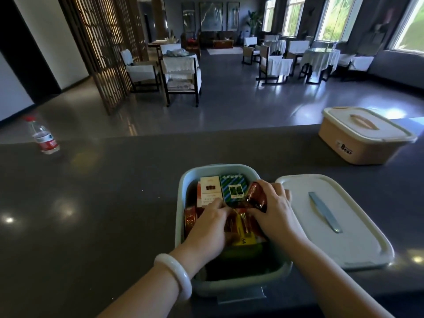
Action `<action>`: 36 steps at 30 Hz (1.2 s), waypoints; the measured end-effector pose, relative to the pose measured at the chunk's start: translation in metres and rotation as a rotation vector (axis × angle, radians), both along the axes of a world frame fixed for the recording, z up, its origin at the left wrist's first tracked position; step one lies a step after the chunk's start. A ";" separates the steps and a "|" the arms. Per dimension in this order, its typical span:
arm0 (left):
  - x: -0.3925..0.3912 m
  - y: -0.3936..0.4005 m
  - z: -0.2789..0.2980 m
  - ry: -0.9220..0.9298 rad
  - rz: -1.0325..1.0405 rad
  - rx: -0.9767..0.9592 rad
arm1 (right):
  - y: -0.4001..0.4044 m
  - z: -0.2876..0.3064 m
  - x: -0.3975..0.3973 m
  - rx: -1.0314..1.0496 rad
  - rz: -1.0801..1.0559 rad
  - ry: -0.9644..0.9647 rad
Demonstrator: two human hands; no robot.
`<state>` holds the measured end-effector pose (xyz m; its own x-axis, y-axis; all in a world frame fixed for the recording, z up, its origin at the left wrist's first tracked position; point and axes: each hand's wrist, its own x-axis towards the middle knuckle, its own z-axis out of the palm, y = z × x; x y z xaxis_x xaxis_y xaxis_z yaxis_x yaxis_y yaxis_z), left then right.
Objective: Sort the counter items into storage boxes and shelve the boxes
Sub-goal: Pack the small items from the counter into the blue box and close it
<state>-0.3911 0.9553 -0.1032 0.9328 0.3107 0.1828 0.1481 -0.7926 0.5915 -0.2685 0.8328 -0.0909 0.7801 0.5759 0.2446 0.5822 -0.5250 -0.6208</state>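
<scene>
While both our hands work inside the blue-green storage box [183, 180], we judge the sorting nearly done: packets and small cartons fill it. Our left hand [210, 223] presses down on them with curled fingers; our right hand [271, 206] grips a shiny red packet [256, 195]. Right of that box lies its lid [358, 244], still off; beyond that, a closed beige box [364, 134] awaits shelving. Far left stands a water bottle [43, 138], unsorted.

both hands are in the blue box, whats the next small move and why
Probably press the packets flat and withdraw, then fetch the lid. Both the left hand and right hand are among packets in the open blue box, and its lid lies just right.
</scene>
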 end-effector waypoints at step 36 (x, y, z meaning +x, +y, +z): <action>0.002 0.011 -0.008 -0.093 0.151 0.063 | -0.003 -0.001 0.001 -0.011 0.019 0.021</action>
